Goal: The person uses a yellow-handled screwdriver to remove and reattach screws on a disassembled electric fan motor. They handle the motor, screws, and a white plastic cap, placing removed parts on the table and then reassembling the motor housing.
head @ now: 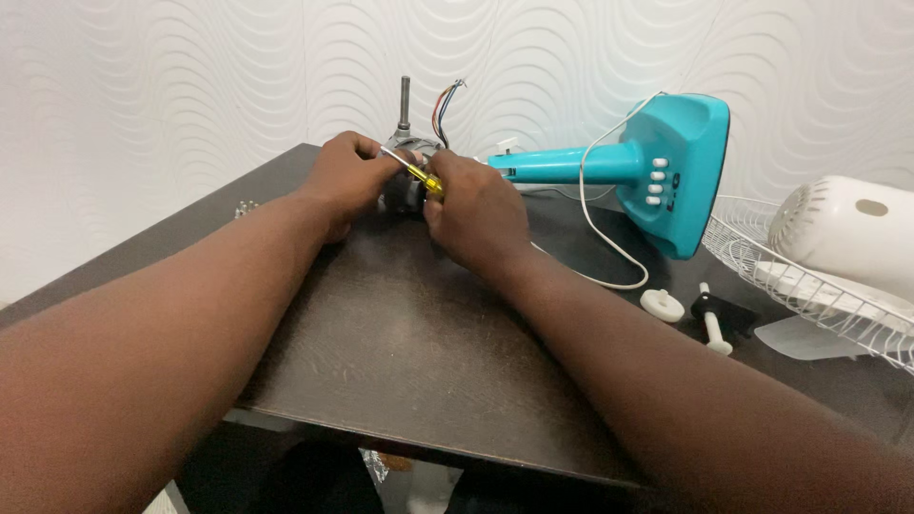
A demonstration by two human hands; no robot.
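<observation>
I see no packages or signs on the dark table point(400, 352); the only marking is a small dark patch beside the buttons on the turquoise fan base point(681, 176), and it is too small for me to make out. That base carries four white buttons point(657, 182) in a column, and its neck points left toward my hands.

I count one fan motor point(407, 162), one screwdriver point(415, 172), one white cord point(595, 228), one white wire grille point(809, 276) at the right edge, one white housing point(847, 228) resting on it, one white knob point(662, 305) and one black-and-white part point(719, 319) just beside it.

The motor stands at the far end of the table, between my two hands, its metal shaft upright and a bundle of coloured wires point(446, 109) rising to the right of it.

My left hand point(347, 181) is curled closed against the motor's left side. My right hand point(476, 214) is closed around the screwdriver's yellow handle; its long axis slants from lower right up to upper left, the metal shank ending at the top of the motor near my left fingers
</observation>
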